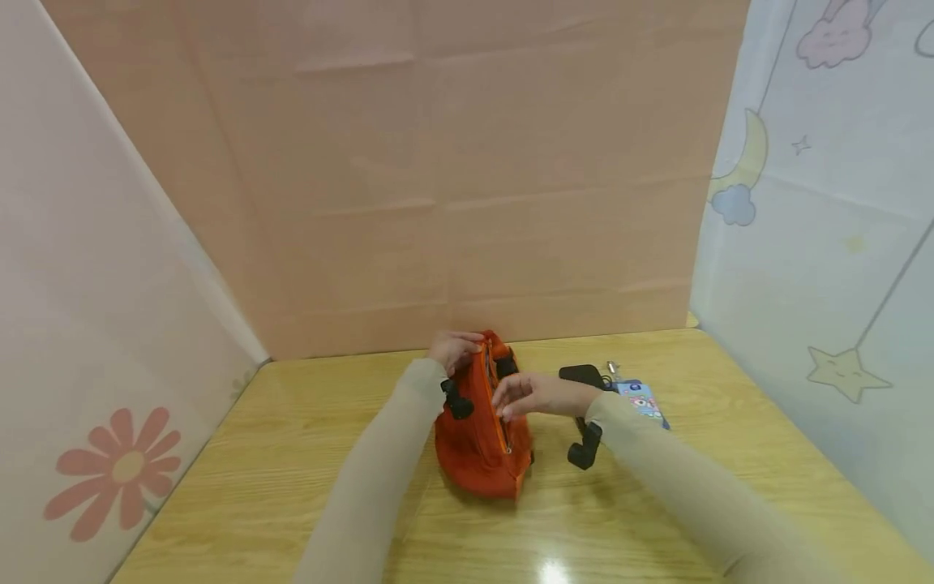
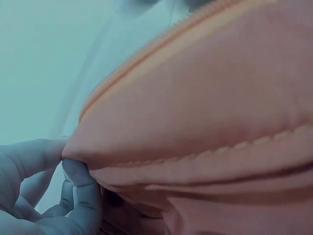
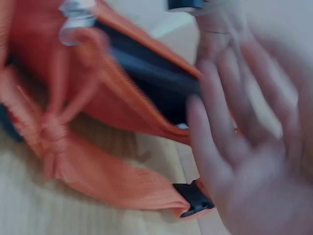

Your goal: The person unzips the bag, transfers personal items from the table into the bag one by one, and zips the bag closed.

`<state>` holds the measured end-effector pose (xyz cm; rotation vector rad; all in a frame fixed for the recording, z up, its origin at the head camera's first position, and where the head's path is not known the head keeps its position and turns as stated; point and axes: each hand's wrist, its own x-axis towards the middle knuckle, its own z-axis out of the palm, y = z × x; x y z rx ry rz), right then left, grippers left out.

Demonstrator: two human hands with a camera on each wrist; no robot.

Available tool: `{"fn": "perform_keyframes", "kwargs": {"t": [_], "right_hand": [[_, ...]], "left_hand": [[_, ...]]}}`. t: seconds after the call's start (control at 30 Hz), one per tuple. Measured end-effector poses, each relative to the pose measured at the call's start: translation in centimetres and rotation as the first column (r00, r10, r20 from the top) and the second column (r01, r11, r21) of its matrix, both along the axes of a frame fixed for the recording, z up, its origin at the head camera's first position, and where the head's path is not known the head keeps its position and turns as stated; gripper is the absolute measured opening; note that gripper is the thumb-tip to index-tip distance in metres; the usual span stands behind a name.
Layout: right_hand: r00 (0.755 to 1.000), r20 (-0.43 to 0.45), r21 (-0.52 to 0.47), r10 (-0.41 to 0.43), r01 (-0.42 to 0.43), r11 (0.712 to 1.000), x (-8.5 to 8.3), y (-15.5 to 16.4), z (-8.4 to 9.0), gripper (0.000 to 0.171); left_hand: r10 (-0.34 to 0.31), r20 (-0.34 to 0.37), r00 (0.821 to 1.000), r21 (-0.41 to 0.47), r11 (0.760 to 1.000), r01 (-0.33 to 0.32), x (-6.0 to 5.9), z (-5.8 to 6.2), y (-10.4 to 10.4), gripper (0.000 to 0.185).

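Note:
An orange-red waist bag (image 1: 467, 442) lies on the table with its long zipper open, and a dark inside shows in the right wrist view. At the far end of the bag, my left hand (image 1: 452, 350) pinches the fabric corner between thumb and finger, close to the zipper's end (image 2: 90, 110). My right hand (image 1: 543, 395) hovers by the zipper opening (image 3: 146, 73). Its fingers are loosely extended and blurred in the right wrist view, with nothing seen in them. An orange strap (image 3: 112, 181) with a black buckle (image 3: 195, 199) hangs from the bag.
Right of the bag lie a black item (image 1: 581, 374), partly hidden by my right arm, and a blue cartoon-printed card holder (image 1: 640, 399) with a metal clasp (image 1: 613, 369). A peach cloth wall (image 1: 438, 203) stands at the table's back edge.

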<state>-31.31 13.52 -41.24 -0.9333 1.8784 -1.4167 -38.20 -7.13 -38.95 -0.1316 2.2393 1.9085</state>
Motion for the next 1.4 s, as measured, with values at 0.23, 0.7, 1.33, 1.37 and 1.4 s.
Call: {"fn": "perform_keyframes", "kwargs": {"t": [0.23, 0.7, 1.33, 1.37, 1.4], "right_hand": [[0.912, -0.054, -0.012, -0.406, 0.406, 0.914, -2.3, -0.9, -0.3, 0.027], [0.875, 0.134, -0.044, -0.466, 0.475, 0.879, -2.5, -2.4, -1.9, 0.032], [0.874, 0.179, -0.078, -0.452, 0.471, 0.879, -2.6, -2.5, -2.4, 0.037], [0.875, 0.179, -0.08, -0.449, 0.468, 0.88, -2.7, -2.4, -2.5, 0.037], [0.878, 0.178, -0.081, -0.444, 0.463, 0.883, -2.7, -2.4, -2.5, 0.038]], "left_hand": [[-0.01, 0.015, 1.0, -0.022, 1.0, 0.01, 0.3, 0.2, 0.5, 0.027], [-0.046, 0.04, 0.998, 0.031, 0.999, 0.045, 0.6, 0.4, 0.6, 0.029], [-0.147, -0.017, 0.989, -0.132, 0.981, 0.144, 0.5, 1.3, 0.1, 0.027], [-0.182, -0.022, 0.983, -0.173, 0.969, 0.175, 0.7, 1.6, 0.0, 0.026], [-0.216, -0.022, 0.976, -0.22, 0.954, 0.206, 0.9, 2.0, 0.0, 0.024]]}}
